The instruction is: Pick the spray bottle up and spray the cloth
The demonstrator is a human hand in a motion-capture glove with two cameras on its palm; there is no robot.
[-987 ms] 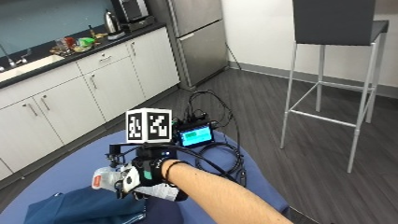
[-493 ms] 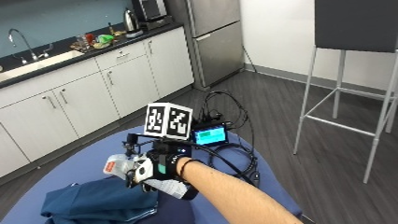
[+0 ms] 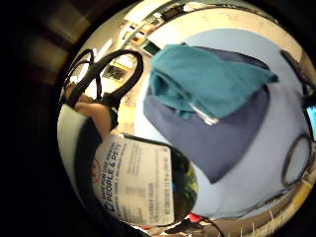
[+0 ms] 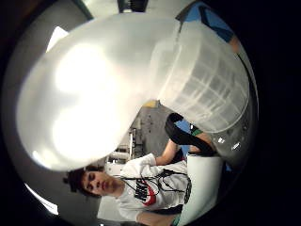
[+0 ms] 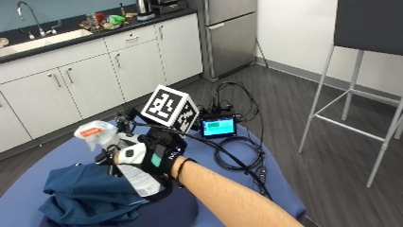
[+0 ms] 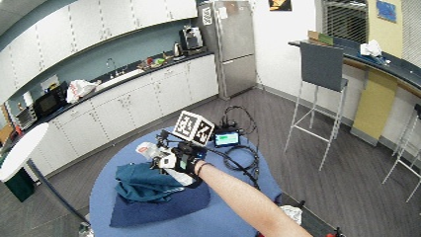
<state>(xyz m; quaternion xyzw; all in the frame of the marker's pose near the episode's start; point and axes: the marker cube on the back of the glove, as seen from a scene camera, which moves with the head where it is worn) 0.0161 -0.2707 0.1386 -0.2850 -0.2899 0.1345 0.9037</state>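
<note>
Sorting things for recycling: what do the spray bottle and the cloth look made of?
Spray bottle: apparently translucent white plastic with a glossy sheen, an orange plastic nozzle and a printed label. Cloth: soft woven fabric, matte teal, judging by its folds and creases; the fibre can't be told.

bottle label (image 3: 136,180) close to palm — teal cloth (image 3: 207,81) on blue table (image 3: 276,148)

Even indoor light; glare blows out spray bottle (image 4: 94,94) in thumb-side view; fisheye edges dark.
</note>
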